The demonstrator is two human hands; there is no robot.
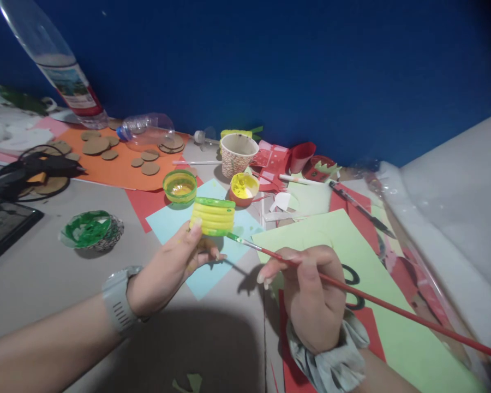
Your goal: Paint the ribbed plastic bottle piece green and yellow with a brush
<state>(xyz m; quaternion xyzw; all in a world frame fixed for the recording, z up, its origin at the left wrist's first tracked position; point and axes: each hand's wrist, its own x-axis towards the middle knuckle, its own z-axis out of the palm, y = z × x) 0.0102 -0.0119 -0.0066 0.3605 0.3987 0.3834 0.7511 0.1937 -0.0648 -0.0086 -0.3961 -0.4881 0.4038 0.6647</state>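
Note:
My left hand (175, 262) pinches the left edge of a small ridged piece (213, 217), painted yellow with green along its top and bottom edges. My right hand (315, 295) holds a thin red paintbrush (278, 255), its green-covered tip at the piece's lower right edge. Just behind the piece are a green-rimmed bowl (180, 187) and a small red cup with yellow paint (244, 186). A cup bottom holding green paint (92, 229) sits at the left. Light blue paper (204, 275) lies under the hands.
A tall plastic bottle (71, 82) leans at the back left, near a clear bottle lying down (147, 130) and cardboard discs (96, 146) on orange paper. A patterned paper cup (238, 155) stands at the back. Scissors (354, 289) lie right, with a knife (362, 210) behind.

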